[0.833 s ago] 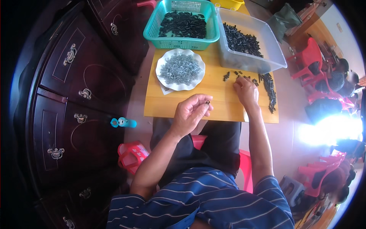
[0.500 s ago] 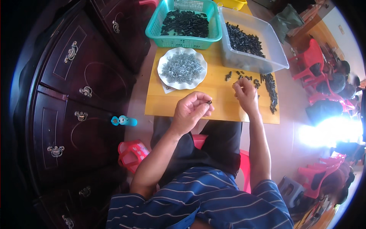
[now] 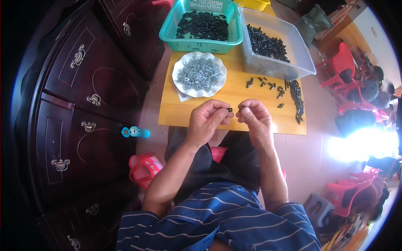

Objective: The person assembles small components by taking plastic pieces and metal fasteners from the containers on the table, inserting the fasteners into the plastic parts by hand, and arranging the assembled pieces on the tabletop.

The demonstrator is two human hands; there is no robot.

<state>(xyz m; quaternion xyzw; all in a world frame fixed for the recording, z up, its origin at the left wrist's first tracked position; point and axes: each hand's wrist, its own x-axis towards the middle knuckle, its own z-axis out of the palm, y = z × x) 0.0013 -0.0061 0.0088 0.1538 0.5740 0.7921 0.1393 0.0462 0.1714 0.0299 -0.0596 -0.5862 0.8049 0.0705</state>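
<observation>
Above the near edge of the wooden table (image 3: 197, 113), my left hand (image 3: 208, 120) pinches a small black part (image 3: 230, 109) between thumb and fingertips. Close to its right, my right hand (image 3: 256, 119) is closed in a pinch too; a tiny dark bit shows at its fingertips, too small to name. A narrow gap separates the two pinches. Beyond my left hand stands a white scalloped plate (image 3: 177, 85) heaped with small clear pieces (image 3: 199, 74). Several small black parts (image 3: 272, 85) lie loose past my right hand, beside a long row of black pieces (image 3: 297, 100).
A green basket (image 3: 201, 46) and a clear plastic bin (image 3: 272, 69), both with black parts inside, stand at the table's far side. Dark wooden drawers (image 3: 67, 83) flank the left. A blue bottle (image 3: 139, 132) and a red bag (image 3: 144, 169) sit below the table's left side.
My right hand has moved left and nearer, from over the loose black parts to beside my left hand. My left hand keeps its pinch on the small black part, almost in place.
</observation>
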